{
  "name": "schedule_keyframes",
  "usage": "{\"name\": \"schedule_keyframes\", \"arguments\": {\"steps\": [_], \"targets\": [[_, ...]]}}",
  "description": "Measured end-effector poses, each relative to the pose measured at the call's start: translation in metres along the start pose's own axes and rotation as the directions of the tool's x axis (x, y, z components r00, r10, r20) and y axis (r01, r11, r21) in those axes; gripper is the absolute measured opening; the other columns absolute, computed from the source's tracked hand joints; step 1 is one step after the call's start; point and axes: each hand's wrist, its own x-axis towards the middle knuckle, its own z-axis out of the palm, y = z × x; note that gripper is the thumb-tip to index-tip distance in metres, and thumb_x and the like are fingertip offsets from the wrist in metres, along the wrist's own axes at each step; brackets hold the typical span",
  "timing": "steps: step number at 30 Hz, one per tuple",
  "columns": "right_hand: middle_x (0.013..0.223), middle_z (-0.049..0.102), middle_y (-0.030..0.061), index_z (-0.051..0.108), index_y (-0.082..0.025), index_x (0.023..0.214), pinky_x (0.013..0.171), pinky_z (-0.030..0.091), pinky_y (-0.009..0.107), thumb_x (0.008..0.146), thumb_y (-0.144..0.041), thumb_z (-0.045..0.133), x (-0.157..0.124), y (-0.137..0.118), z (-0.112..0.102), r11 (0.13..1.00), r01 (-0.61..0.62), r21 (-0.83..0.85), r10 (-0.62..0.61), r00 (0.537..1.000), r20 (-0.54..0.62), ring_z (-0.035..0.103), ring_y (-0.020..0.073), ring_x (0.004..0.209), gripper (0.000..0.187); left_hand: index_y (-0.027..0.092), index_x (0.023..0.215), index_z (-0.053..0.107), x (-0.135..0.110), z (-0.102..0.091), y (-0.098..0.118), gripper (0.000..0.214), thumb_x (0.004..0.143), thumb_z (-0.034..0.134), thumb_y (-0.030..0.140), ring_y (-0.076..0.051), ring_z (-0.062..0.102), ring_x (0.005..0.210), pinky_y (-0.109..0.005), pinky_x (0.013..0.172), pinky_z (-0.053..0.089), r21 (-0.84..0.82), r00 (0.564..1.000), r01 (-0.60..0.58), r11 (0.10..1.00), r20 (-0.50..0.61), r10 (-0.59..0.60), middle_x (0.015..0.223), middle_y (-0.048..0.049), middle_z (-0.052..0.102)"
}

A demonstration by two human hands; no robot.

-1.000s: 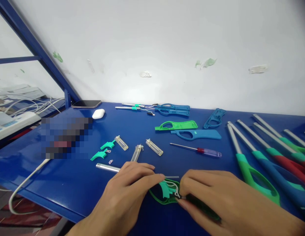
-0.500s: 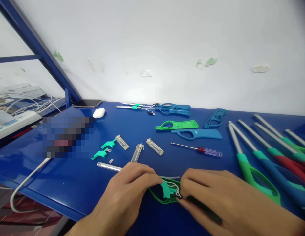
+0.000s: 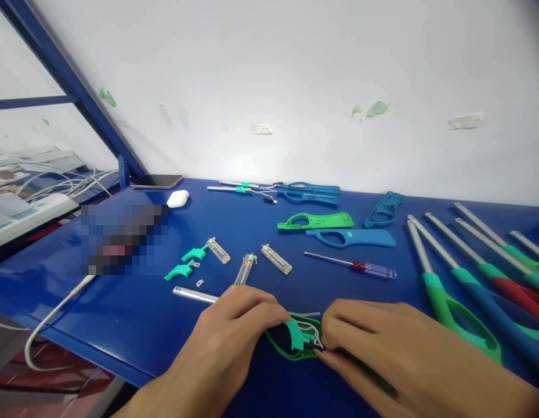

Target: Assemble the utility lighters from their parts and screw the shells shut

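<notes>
A green lighter shell half (image 3: 279,347) lies open side up, low in the middle. My left hand (image 3: 238,331) grips its nozzle end, and the silver tube (image 3: 194,295) sticks out to the left past the fingers. Its teal trigger (image 3: 296,335) sits in the loop of the shell. White wires (image 3: 313,330) run from there to a small black part (image 3: 314,344) by my right fingertips. My right hand (image 3: 377,342) is closed around the handle end, thumb beside the black part. Most of the handle is hidden beneath it.
Clear fuel tanks (image 3: 276,259), teal triggers (image 3: 194,253) and small metal clips lie beyond my hands. A screwdriver (image 3: 373,269), a light-green shell (image 3: 324,220) and blue shells (image 3: 360,237) are farther back. Several assembled lighters (image 3: 465,313) line the right. A phone (image 3: 156,182) lies back left.
The view has shifted slightly, so everything sits a little farther right. Both hands keep their hold on the green shell, with the right fingers still by the wires and black part.
</notes>
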Motion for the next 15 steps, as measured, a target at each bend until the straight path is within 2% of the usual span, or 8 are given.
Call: {"name": "schedule_keyframes", "arguments": {"steps": [8, 15], "targets": [[0.088, 0.075, -0.0017, 0.068, -0.027, 0.101, 0.058, 0.050, 0.039, 0.121, -0.029, 0.021, 0.0025, 0.0001, -0.0008, 1.000, 0.004, -0.019, -0.005, 0.999, -0.053, 0.075, 0.0198, 0.074, 0.051, 0.023, 0.109, 0.075, 0.0000, -0.0007, 0.0021, 0.038, 0.105, 0.046, -0.002, -0.011, 0.076, 0.087, -0.016, 0.079, 0.059, -0.008, 0.999, 0.014, 1.000, 0.036, -0.013, 0.102, 0.0000, 0.077], [0.089, 0.077, -0.0017, 0.070, -0.027, 0.103, 0.055, 0.049, 0.040, 0.121, -0.030, 0.018, 0.0030, -0.0012, -0.0021, 0.999, 0.006, -0.038, -0.008, 0.998, -0.067, 0.074, 0.0197, 0.070, 0.055, 0.025, 0.110, 0.075, 0.0030, -0.0010, 0.0029, 0.040, 0.103, 0.046, -0.002, -0.010, 0.075, 0.084, -0.015, 0.077, 0.057, -0.004, 0.998, 0.047, 0.999, 0.050, -0.047, 0.100, 0.0015, 0.075]]}}
